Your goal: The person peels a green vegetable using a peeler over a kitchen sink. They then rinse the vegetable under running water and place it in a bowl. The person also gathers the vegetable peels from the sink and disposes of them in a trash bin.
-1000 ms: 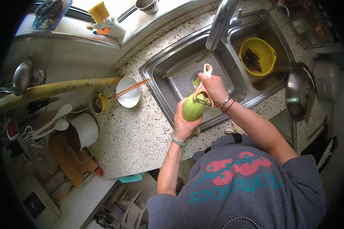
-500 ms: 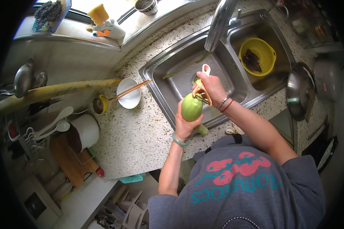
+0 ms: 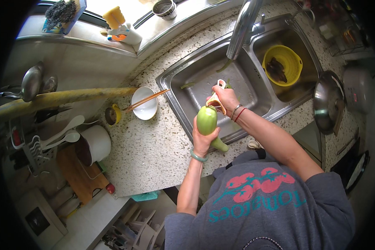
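Observation:
Over the near edge of the left sink basin (image 3: 260,89), my left hand (image 3: 203,141) grips a pale green squash (image 3: 207,119) from below, its narrower curved end (image 3: 219,145) sticking out beneath my hand. My right hand (image 3: 226,99) is closed round a peeler (image 3: 216,101) with a pale, loop-ended handle. The peeler's head lies at the far tip of the squash; whether the blade touches it I cannot tell. Green peel strips (image 3: 187,85) lie in the basin, and another strip (image 3: 225,65) rests below the faucet (image 3: 242,31).
A yellow colander (image 3: 296,58) with dark pieces stands in the right basin. Left of the sink are a white bowl (image 3: 143,113) with chopsticks (image 3: 148,99) across it and a yellow cup (image 3: 117,111). A lidded pan (image 3: 327,102) sits at the right; a white pot (image 3: 98,143) at the left.
My right hand with the peeler has moved slightly down and left, and its wrist has turned. The peel by the peeler is no longer visible there. The whole view has shifted a little.

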